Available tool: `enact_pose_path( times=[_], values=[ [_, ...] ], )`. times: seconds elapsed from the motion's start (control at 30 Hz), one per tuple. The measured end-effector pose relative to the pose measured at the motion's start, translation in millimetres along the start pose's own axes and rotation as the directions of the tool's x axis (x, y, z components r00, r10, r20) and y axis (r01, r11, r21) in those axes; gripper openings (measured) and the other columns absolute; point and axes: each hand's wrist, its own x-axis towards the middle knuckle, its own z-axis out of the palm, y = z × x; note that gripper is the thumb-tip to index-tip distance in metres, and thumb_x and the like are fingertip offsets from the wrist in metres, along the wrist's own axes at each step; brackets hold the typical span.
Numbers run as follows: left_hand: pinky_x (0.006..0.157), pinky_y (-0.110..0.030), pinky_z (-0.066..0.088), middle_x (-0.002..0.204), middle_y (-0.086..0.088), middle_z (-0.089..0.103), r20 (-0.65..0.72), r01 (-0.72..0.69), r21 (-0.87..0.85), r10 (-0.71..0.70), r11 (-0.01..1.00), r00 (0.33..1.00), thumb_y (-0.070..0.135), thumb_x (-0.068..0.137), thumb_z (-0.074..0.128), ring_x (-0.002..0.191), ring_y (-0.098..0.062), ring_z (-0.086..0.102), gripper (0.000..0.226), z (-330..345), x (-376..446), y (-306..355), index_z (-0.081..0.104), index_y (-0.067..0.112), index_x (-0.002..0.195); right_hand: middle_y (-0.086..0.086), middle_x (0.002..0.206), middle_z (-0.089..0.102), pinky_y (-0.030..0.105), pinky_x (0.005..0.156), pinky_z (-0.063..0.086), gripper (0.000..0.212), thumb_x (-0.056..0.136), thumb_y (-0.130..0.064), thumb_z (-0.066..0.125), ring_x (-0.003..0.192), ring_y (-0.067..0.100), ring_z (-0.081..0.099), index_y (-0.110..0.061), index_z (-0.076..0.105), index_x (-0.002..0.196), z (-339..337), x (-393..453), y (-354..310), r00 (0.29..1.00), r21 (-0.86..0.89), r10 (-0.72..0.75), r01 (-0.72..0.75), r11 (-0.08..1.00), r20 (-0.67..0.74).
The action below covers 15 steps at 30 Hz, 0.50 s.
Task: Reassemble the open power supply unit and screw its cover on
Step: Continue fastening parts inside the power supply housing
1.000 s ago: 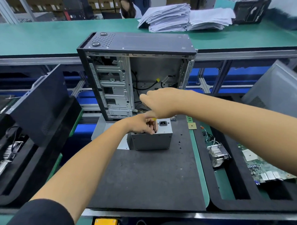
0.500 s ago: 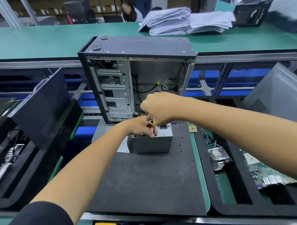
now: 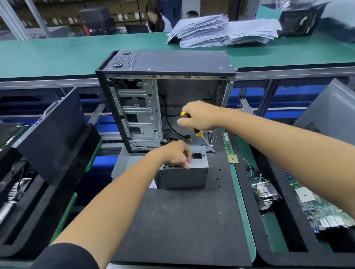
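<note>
Your right-hand fingers (image 3: 183, 122) are wrapped tight round the screwdriver (image 3: 198, 133); your left fingers (image 3: 186, 156) are curled closed, knuckles down on top of the power supply (image 3: 184, 174), and whether they're pinching a screw or just bracing I can't tell from this angle. The power supply sits on the black foam mat (image 3: 185, 224), w/ its socket face up, just in front of the open PC case (image 3: 165, 106).

Risks: the screwdriver tip hangs off past the box's far right corner, not on any screw. Bring it back in a hurry and it'll likely skate on the bare metal lid or catch your left knuckles. If there is a screw under that left hand, it probably drops and rolls in among the loose screws (image 3: 218, 179) already scattered on the mat, so you'd lose track of which is which. The box has only your left hand holding it; push down off-centre and it tips or slides.

Room: tight behind, since the case frame and its loose cables (image 3: 168, 124) are right beside your right hand. RAM stick (image 3: 227, 142) and CPU chip (image 3: 233, 158) lie near the mat's right edge, so don't sweep that way. Plenty of bare mat toward you; pull the box back if needed.
</note>
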Motion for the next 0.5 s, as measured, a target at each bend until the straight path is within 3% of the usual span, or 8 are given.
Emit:
enact_pose_path(
  times=[0.1,0.17,0.2,0.27,0.37,0.5],
  values=[
    [0.058,-0.023,0.044,0.069,0.002,0.065,-0.034,0.051,0.096,-0.048,0.994,0.998,0.005,0.073,0.074,0.064,-0.012,0.055,0.02,-1.3,3.5,7.0,0.061,0.016,0.063,0.005,0.069,0.044,0.032,0.052,0.026,0.021,0.093,-0.016,0.045,0.06,0.021,0.035,-0.011,0.039,0.074,18.6,5.8,1.7,0.984,-0.093,0.009,0.007,0.996,0.176],
    [0.057,-0.024,0.041,0.076,-0.004,0.063,-0.001,0.068,0.2,-0.069,0.977,0.998,0.014,0.078,0.073,0.071,-0.018,0.053,0.013,-1.7,4.0,14.1,0.063,0.01,0.072,0.006,0.075,0.046,0.031,0.051,0.024,0.004,0.087,-0.004,0.043,0.061,0.018,0.033,-0.007,0.045,0.085,31.4,9.7,1.9,0.967,-0.13,0.037,-0.004,0.991,0.254],
    [0.06,-0.026,0.039,0.082,-0.007,0.061,0.015,0.065,0.265,-0.072,0.962,0.997,0.021,0.083,0.071,0.077,-0.02,0.052,0.017,-1.8,5.5,17.7,0.062,0.007,0.079,0.007,0.077,0.048,0.029,0.051,0.024,0.01,0.084,-0.001,0.043,0.063,0.018,0.034,-0.005,0.049,0.091,37.3,12.0,2.0,0.959,-0.143,0.057,-0.018,0.99,0.278],
    [0.071,-0.028,0.041,0.094,-0.01,0.06,0.002,0.058,0.369,-0.064,0.927,0.998,0.034,0.086,0.069,0.09,-0.023,0.053,0.031,-1.7,8.5,19.9,0.063,0.004,0.089,0.011,0.087,0.056,0.029,0.052,0.03,0.023,0.084,-0.004,0.045,0.07,0.02,0.043,-0.002,0.056,0.105,46.2,16.9,2.5,0.933,-0.176,0.098,-0.038,0.984,0.347],
    [0.08,-0.034,0.051,0.101,-0.004,0.059,-0.088,0.157,0.33,-0.135,0.931,0.987,0.042,0.071,0.081,0.091,-0.024,0.056,0.047,-6.8,10.3,10.0,0.054,0.01,0.092,0.011,0.104,0.063,0.031,0.062,0.041,0.025,0.09,-0.015,0.055,0.079,0.024,0.051,-0.006,0.06,0.114,55.8,24.5,7.0,0.87,-0.202,0.122,-0.027,0.979,0.477],
    [0.083,-0.034,0.043,0.101,-0.003,0.049,-0.233,0.167,0.335,-0.09,0.927,0.968,0.053,0.059,0.086,0.097,-0.021,0.044,0.07,-16.4,8.0,-11.9,0.049,0.011,0.101,0.007,0.084,0.053,0.031,0.065,0.038,0.025,0.085,-0.027,0.067,0.073,0.024,0.046,-0.005,0.061,0.097,62.1,26.5,14.5,0.839,-0.189,0.151,-0.059,0.98,0.522]
  ],
)
